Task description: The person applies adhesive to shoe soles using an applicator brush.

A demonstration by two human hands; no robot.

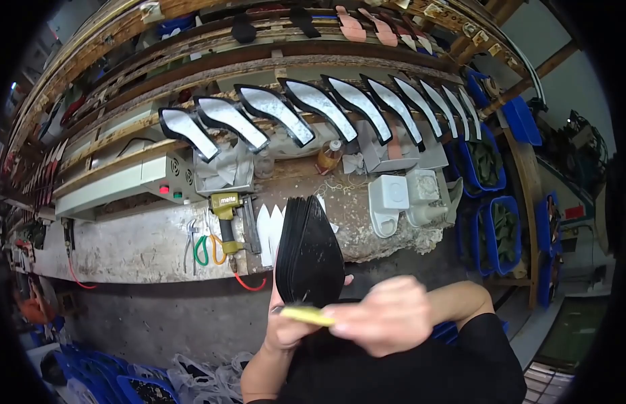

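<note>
My left hand (287, 331) is wrapped around the lower end of a thick stack of black shoe insoles (314, 252), held upright in front of my body. Fingertips show at the stack's right edge. In front of it, my right hand (387, 316) is closed on a small flat yellow tool (306, 315), probably a brush; motion blurs it. The tool's tip lies over the stack's lower end; whether it touches cannot be made out. Behind the stack, pointed white pieces (266, 232) lie on the workbench (138, 252).
A nail gun (227, 225) with a red hose and scissors (208, 246) lie on the bench. White-faced black insoles (276, 111) lean along a rack. White plastic containers (388, 202) and a bottle (329, 156) stand behind. Blue baskets (496, 232) are at right.
</note>
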